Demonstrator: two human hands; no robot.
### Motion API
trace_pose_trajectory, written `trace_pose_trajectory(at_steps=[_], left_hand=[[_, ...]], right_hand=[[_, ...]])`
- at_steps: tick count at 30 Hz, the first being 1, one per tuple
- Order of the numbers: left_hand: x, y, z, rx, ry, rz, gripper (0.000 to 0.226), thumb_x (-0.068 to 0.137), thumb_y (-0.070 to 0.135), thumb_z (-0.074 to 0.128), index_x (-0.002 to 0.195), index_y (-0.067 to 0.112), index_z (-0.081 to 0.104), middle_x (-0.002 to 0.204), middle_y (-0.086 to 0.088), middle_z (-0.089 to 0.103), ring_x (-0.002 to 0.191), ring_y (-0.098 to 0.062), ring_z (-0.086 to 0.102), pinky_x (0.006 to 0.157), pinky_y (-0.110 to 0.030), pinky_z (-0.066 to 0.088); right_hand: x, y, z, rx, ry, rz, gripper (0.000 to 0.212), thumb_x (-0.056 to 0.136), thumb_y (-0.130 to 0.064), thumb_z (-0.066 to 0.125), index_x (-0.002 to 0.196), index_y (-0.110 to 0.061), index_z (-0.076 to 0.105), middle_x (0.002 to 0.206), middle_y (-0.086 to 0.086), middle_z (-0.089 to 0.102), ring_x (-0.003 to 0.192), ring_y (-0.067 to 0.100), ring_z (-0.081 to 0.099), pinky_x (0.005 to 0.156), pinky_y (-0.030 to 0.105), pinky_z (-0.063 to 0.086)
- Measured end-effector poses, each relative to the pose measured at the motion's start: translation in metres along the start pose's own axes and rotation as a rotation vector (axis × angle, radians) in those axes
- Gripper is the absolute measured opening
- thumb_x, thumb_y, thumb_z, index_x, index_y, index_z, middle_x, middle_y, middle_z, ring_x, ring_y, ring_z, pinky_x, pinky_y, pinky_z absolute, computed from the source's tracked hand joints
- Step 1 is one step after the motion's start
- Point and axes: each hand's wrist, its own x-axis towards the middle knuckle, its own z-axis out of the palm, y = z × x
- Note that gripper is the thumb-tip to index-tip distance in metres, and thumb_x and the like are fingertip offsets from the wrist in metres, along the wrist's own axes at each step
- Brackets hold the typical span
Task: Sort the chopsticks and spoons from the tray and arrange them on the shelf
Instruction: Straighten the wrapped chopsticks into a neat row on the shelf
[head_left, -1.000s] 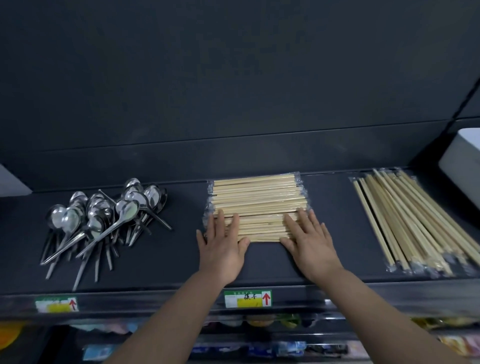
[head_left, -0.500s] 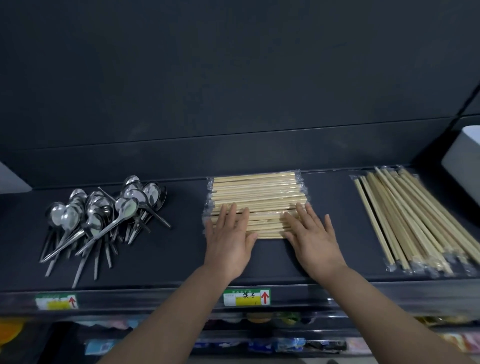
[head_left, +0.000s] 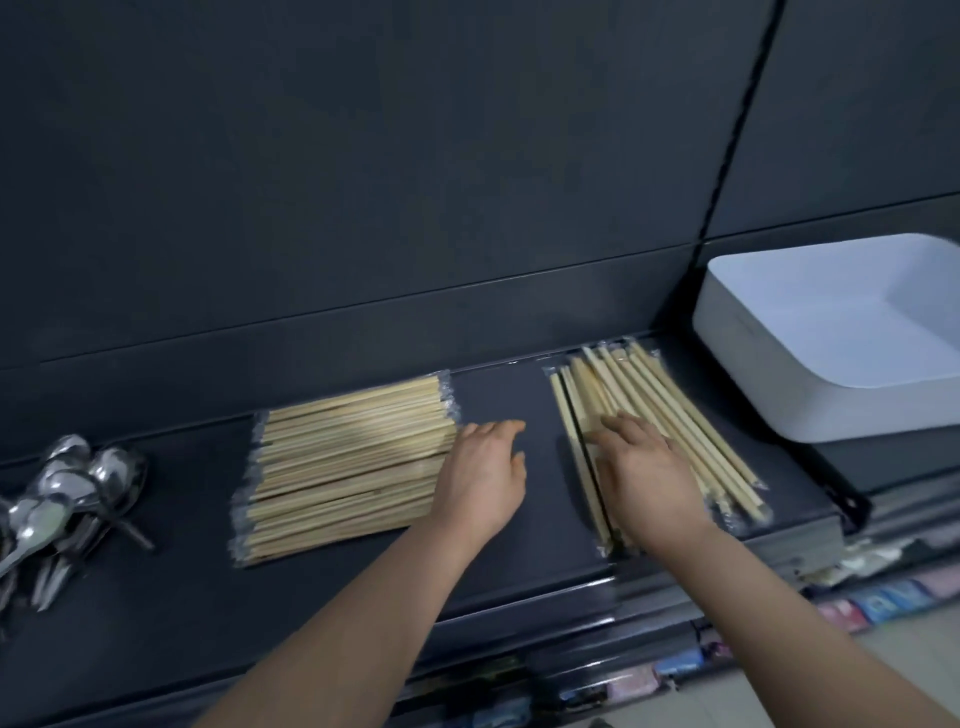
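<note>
Across the middle of the dark shelf (head_left: 519, 551), a flat stack of plastic-wrapped bamboo chopsticks (head_left: 348, 467), laid lengthwise along the shelf and reaching from near the back edge toward the front edge. Toward the right end, a second, looser bundle of wrapped chopsticks (head_left: 685, 415), angled from the back edge to the front edge, with one pair slightly apart on its left side. Between the two, a strip of bare shelf. At the left end, a heap of metal spoons (head_left: 67, 493), partly cut off by the frame.

Left hand (head_left: 483, 483) at the right end of the middle stack, fingers relaxed and loosely spread, grasping nothing; contact with the stack hard to judge. Right hand (head_left: 649, 478) palm down on the looser bundle, fingers straight and flat, resting on the wrappers rather than gripping.

Past the shelf's right end, on the neighbouring section, a white rectangular tray (head_left: 769, 384) with rounded corners. Below the front edge, blurred packaged goods (head_left: 883, 597) on a lower level.
</note>
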Motion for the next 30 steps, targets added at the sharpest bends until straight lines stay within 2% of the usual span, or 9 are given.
trace_pose_trajectory(at_steps=[4, 7, 9, 13, 18, 21, 23, 27, 30], left_hand=[[0.024, 0.040, 0.020, -0.058, -0.092, -0.122, 0.040, 0.097, 0.022, 0.051, 0.136, 0.015, 0.049, 0.126, -0.002, 0.063, 0.111, -0.021, 0.061, 0.090, -0.034, 0.050], [0.042, 0.065, 0.032, -0.081, -0.110, -0.225, 0.035, 0.096, 0.027, 0.053, 0.125, 0.008, 0.053, 0.104, -0.007, 0.069, 0.091, -0.024, 0.065, 0.075, -0.040, 0.055], [0.054, 0.079, 0.039, -0.103, -0.117, -0.311, 0.041, 0.094, 0.036, 0.057, 0.120, 0.004, 0.052, 0.093, -0.006, 0.067, 0.080, -0.023, 0.063, 0.064, -0.036, 0.050], [0.072, 0.104, 0.047, -0.110, -0.142, -0.449, 0.054, 0.086, 0.050, 0.065, 0.115, 0.007, 0.049, 0.086, 0.000, 0.055, 0.077, -0.020, 0.056, 0.060, -0.029, 0.040], [0.082, 0.114, 0.056, -0.245, -0.156, -0.551, 0.034, 0.082, 0.036, 0.070, 0.072, 0.016, 0.045, 0.064, 0.003, 0.046, 0.054, -0.013, 0.045, 0.047, -0.025, 0.033], [0.087, 0.108, 0.054, -0.359, -0.131, -0.604, 0.030, 0.080, 0.021, 0.063, 0.065, 0.016, 0.038, 0.059, 0.002, 0.039, 0.050, -0.014, 0.039, 0.046, -0.023, 0.029], [0.087, 0.101, 0.047, -0.421, -0.113, -0.638, 0.026, 0.082, 0.019, 0.058, 0.065, 0.016, 0.039, 0.060, 0.001, 0.040, 0.053, -0.014, 0.041, 0.048, -0.023, 0.031], [0.087, 0.082, 0.034, -0.521, -0.072, -0.678, 0.016, 0.091, 0.017, 0.052, 0.076, 0.010, 0.053, 0.071, -0.004, 0.053, 0.065, -0.019, 0.053, 0.060, -0.028, 0.043], [0.083, 0.070, 0.029, -0.565, -0.039, -0.691, 0.018, 0.094, 0.015, 0.047, 0.080, 0.007, 0.057, 0.081, -0.009, 0.067, 0.077, -0.027, 0.066, 0.074, -0.036, 0.057]], right_hand=[[0.006, 0.042, -0.013, -0.038, -0.021, 0.054, 0.044, 0.082, -0.007, 0.061, 0.124, -0.018, 0.061, 0.135, 0.005, 0.056, 0.131, 0.027, 0.045, 0.098, 0.042, 0.042], [0.011, 0.065, -0.018, -0.030, -0.078, 0.043, 0.048, 0.090, -0.011, 0.051, 0.138, -0.019, 0.047, 0.148, 0.003, 0.041, 0.139, 0.023, 0.032, 0.106, 0.039, 0.034], [0.014, 0.075, -0.018, -0.011, -0.140, 0.023, 0.048, 0.093, -0.016, 0.048, 0.141, -0.021, 0.042, 0.151, 0.000, 0.036, 0.139, 0.022, 0.030, 0.105, 0.037, 0.034], [0.015, 0.084, -0.019, 0.068, -0.205, -0.007, 0.038, 0.099, -0.031, 0.042, 0.136, -0.025, 0.049, 0.149, -0.002, 0.036, 0.134, 0.021, 0.035, 0.098, 0.038, 0.038], [0.017, 0.089, -0.020, 0.076, -0.220, -0.031, 0.037, 0.099, -0.036, 0.041, 0.133, -0.026, 0.051, 0.146, -0.002, 0.038, 0.130, 0.022, 0.036, 0.095, 0.038, 0.039], [0.017, 0.091, -0.020, 0.057, -0.223, -0.030, 0.035, 0.099, -0.038, 0.040, 0.130, -0.027, 0.052, 0.143, -0.003, 0.039, 0.127, 0.021, 0.037, 0.094, 0.037, 0.039], [0.019, 0.089, -0.021, 0.035, -0.219, -0.022, 0.034, 0.099, -0.040, 0.039, 0.127, -0.027, 0.053, 0.141, -0.004, 0.040, 0.125, 0.020, 0.037, 0.095, 0.036, 0.037], [0.030, 0.075, -0.028, -0.004, -0.149, -0.018, 0.042, 0.095, -0.049, 0.042, 0.125, -0.023, 0.055, 0.129, -0.001, 0.050, 0.119, 0.021, 0.042, 0.094, 0.037, 0.038], [0.038, 0.060, -0.031, 0.025, -0.213, 0.003, 0.051, 0.089, -0.055, 0.051, 0.124, -0.018, 0.051, 0.120, 0.003, 0.055, 0.113, 0.022, 0.049, 0.089, 0.034, 0.043]])
